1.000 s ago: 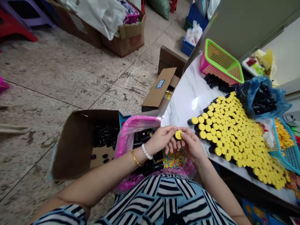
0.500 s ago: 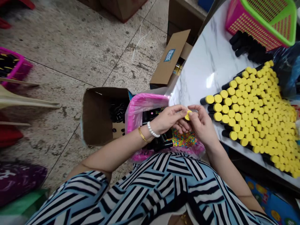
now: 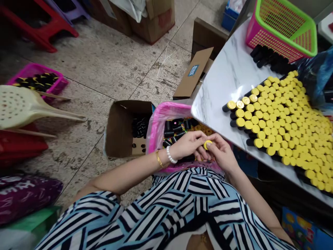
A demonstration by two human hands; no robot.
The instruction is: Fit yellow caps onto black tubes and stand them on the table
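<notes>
Both hands have dropped lower over the pink-rimmed bin (image 3: pixel 166 111); your left hand (image 3: pixel 186 146) and right hand (image 3: pixel 220 152) narrowly pinch a yellow cap (image 3: pixel 207 144) between them.

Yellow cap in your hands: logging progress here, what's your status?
Right hand pinching yellow cap, left hand close beside it. Black tubes in pink-rimmed bag below. Marble table edge just ahead.

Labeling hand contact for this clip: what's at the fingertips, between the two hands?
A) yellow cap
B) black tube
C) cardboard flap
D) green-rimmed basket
A: the round yellow cap sits at the fingertips of the right hand, with the left hand right beside it.
</notes>
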